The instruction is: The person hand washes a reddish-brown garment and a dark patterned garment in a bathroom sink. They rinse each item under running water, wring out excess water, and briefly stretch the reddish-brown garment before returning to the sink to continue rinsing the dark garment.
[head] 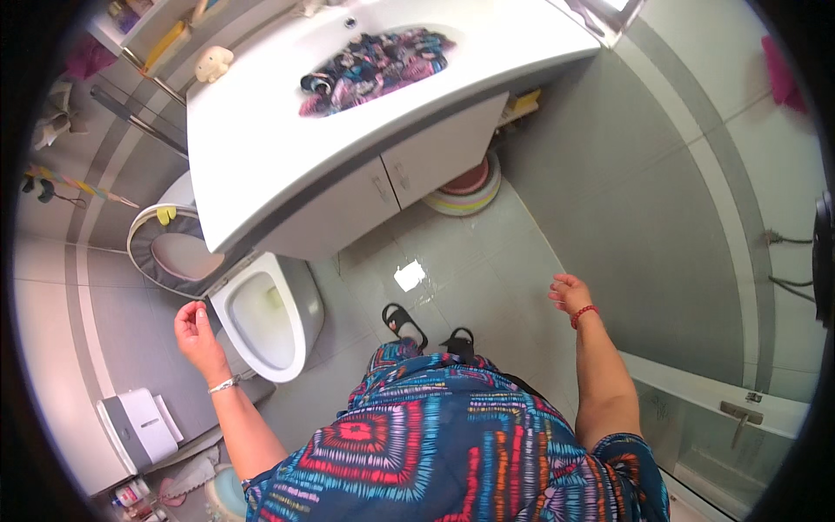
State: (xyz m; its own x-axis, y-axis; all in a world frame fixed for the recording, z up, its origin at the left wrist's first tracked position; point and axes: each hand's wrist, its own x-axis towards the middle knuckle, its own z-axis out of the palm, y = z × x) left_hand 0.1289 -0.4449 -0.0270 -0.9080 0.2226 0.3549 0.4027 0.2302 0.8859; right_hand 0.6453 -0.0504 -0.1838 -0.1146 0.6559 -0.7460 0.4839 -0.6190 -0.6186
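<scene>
My left hand [194, 334] is in the air beside the open toilet [264, 320], its fingers loosely curled together with nothing visible in them. A silvery bracelet circles that wrist. On the other side, my right hand [569, 295] hangs near the grey tiled wall [626, 196], empty, fingers slightly apart, with a red bead bracelet [582, 315] on the wrist. Ahead of me, patterned wet-looking fabric [385, 68] in dark blue, pink and black lies in the basin of a white washbasin counter [254, 156]. Neither hand touches the fabric.
The raised toilet lid [186, 251] leans back under the counter's left end. White cabinet doors [326, 215] are below the counter, with stacked basins [466, 199] on the floor. A paper dispenser [140, 430] is at left. A glass-sided enclosure [711, 430] stands at right.
</scene>
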